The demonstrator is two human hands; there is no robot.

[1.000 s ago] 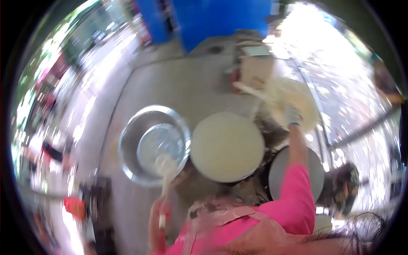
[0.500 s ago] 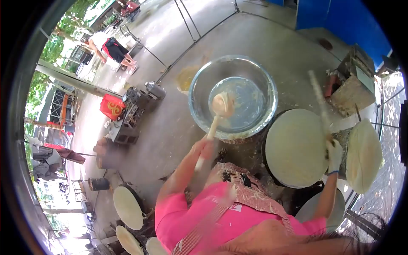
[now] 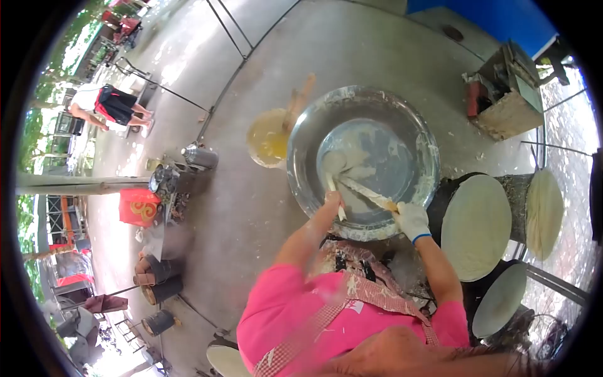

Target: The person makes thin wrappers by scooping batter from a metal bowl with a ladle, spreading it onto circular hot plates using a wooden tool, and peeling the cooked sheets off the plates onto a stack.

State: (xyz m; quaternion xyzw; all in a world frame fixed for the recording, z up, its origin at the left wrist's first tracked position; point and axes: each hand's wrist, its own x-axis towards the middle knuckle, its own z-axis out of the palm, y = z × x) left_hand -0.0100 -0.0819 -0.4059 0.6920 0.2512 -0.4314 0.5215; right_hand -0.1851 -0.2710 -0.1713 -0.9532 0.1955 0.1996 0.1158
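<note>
My bare left hand (image 3: 334, 201) is wrapped round the pale handle of a ladle (image 3: 333, 164), whose bowl is low inside a wide metal basin (image 3: 300, 151). Pale batter (image 3: 370, 141) coats the basin's bottom and sides. On my right hand (image 3: 412, 221) is a white glove with a blue cuff. It grips a long, flat, batter-covered scraper (image 3: 367, 191) that slants across the basin, its far end close to the ladle's bowl; whether they touch I cannot tell. Right of the basin is a round griddle (image 3: 477, 226) covered by a thin pale sheet.
More round griddles, one at far right (image 3: 544, 213) and one lower right (image 3: 500, 300), carry pale sheets. A shallow bowl of yellow liquid (image 3: 269, 139) with a brush (image 3: 300, 100) sits left of the basin. A metal flask (image 3: 200, 156) and red bag (image 3: 139, 207) are farther left. A person (image 3: 113, 107) bends over beyond.
My right hand has moved left with the scraper, from the griddle into the basin. The ladle has gone lower in the basin. My view has turned to the right.
</note>
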